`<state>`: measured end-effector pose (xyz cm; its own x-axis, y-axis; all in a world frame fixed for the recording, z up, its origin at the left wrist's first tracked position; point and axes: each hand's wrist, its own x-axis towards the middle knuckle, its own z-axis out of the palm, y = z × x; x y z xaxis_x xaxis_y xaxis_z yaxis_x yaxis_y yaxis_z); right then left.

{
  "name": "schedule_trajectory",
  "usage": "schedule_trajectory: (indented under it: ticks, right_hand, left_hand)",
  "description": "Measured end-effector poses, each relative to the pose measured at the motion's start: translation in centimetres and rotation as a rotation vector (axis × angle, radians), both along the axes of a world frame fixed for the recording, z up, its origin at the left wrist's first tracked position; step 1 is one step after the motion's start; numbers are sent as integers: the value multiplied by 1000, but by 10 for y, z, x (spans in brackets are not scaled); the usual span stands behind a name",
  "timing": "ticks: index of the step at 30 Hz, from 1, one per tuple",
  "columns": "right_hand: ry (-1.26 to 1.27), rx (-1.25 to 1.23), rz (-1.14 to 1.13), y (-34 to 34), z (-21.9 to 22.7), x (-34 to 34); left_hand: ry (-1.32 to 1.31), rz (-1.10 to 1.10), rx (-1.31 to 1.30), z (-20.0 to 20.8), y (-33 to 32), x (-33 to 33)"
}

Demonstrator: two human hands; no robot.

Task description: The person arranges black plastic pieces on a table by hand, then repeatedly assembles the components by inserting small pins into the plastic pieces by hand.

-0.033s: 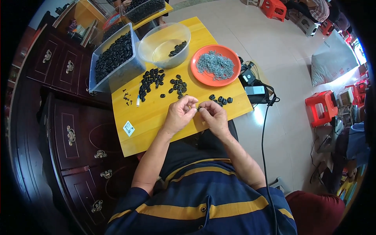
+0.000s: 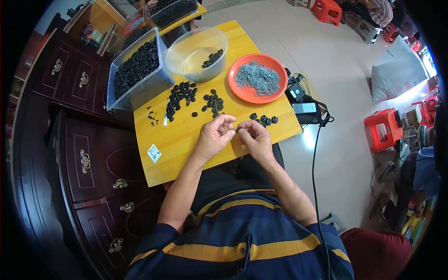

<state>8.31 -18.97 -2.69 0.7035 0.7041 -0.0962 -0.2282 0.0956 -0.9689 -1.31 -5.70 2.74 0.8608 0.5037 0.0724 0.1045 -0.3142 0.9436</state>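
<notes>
Over the near edge of the yellow table, my left hand (image 2: pixel 215 137) and my right hand (image 2: pixel 256 139) meet with fingertips almost touching. A small dark piece (image 2: pixel 238 130) shows at the right thumb and forefinger, which pinch it; its exact shape is hidden. The left fingers are curled toward the thumb, and whatever may be between them is too small to see. Just right of my right hand lies a small group of black oval pieces (image 2: pixel 264 119). Beyond my left hand are a loose cluster (image 2: pixel 213 101) and a larger pile (image 2: pixel 180 96) of similar black ovals.
An orange plate (image 2: pixel 234 88) holds many small silvery metal parts. Left of it stand a clear round tub (image 2: pixel 173 55) and a bin (image 2: pixel 140 91) full of black pieces. Small dark bits (image 2: pixel 151 116) and a slim tube (image 2: pixel 165 120) lie at left. A cable (image 2: pixel 313 177) hangs at right.
</notes>
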Motion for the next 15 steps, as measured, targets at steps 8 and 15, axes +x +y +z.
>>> schedule_trajectory:
  ticks: [8,15]
  right_hand:
    - [120,77,-36,-3,4,2]
    - [229,86,-38,-5,12,2]
  left_hand:
    - [137,259,209,-17,38,-44]
    - [243,230,546,-16,33,-32]
